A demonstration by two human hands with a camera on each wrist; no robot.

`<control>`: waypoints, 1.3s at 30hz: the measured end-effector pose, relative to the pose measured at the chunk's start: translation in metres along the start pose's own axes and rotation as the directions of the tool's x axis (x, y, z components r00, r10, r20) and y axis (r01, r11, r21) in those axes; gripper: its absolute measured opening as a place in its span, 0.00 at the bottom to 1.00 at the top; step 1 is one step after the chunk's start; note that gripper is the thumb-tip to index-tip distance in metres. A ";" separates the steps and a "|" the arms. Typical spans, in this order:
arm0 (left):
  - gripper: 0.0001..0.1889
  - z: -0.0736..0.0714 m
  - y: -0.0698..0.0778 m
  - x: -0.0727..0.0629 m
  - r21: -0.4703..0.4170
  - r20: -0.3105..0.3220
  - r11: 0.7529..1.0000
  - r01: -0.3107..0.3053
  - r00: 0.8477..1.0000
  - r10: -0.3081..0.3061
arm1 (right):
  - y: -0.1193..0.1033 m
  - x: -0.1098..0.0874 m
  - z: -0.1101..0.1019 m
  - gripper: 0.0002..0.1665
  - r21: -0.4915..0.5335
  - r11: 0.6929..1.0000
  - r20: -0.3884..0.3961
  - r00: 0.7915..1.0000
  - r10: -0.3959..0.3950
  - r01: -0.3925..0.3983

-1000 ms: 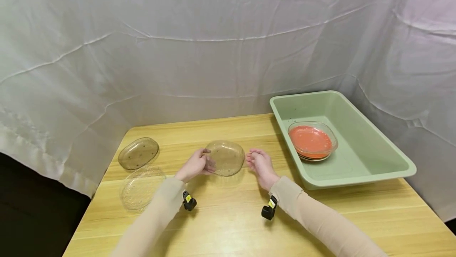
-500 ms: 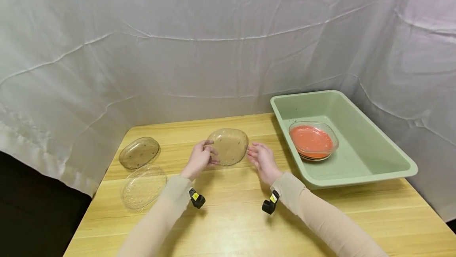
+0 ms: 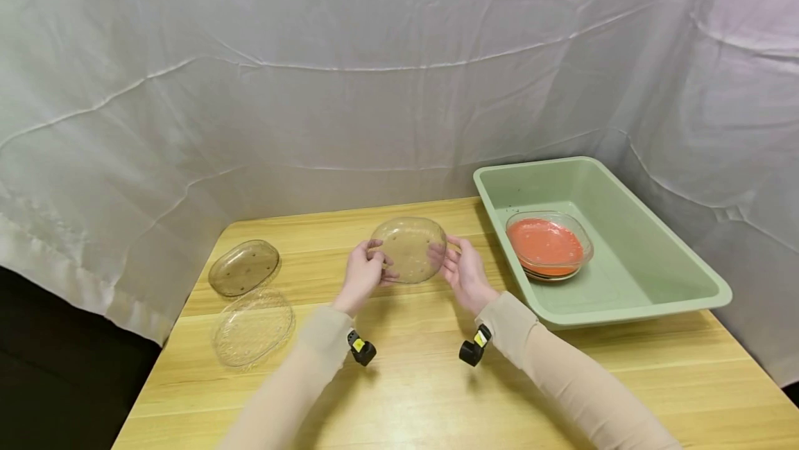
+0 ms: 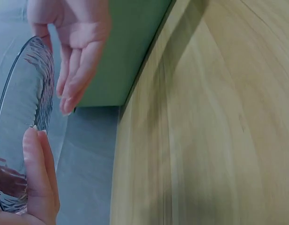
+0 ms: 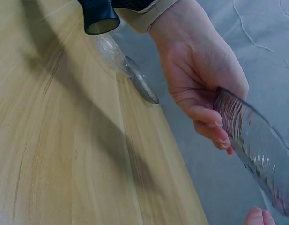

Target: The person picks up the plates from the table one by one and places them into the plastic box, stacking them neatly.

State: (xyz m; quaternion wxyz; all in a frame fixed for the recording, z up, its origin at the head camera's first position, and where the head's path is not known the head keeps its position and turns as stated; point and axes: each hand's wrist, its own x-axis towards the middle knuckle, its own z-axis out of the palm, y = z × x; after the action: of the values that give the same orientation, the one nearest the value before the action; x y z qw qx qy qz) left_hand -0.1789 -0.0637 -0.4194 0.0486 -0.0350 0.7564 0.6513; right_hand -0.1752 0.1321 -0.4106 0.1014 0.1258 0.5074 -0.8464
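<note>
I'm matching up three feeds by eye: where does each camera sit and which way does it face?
Head: above, looking forward and down at the table, both hands and sleeves.
Left wrist: on the left arm, looking along the tabletop; left hand, right hand.
Right wrist: on the right arm, facing the left hand.
All three show the clear dish.
</note>
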 end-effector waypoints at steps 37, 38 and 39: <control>0.24 0.022 -0.008 -0.010 -0.021 0.096 1.000 -0.012 0.995 0.014 | 0.013 0.009 -0.001 0.20 -0.073 0.997 -0.013 1.000 0.020 -0.021; 0.24 0.022 -0.008 -0.009 -0.020 0.099 1.000 -0.011 0.995 0.013 | 0.013 0.009 -0.001 0.20 -0.069 0.997 -0.016 1.000 0.021 -0.022; 0.24 0.021 -0.009 -0.008 -0.018 0.100 1.000 -0.011 0.995 0.012 | 0.013 0.009 -0.001 0.20 -0.067 0.998 -0.019 1.000 0.020 -0.021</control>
State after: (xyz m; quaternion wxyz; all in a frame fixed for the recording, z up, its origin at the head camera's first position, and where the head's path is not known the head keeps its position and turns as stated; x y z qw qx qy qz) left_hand -0.1689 -0.0442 -0.4302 0.0824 0.0016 0.7476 0.6590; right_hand -0.1795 0.1269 -0.4246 0.1098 0.1353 0.5352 -0.8265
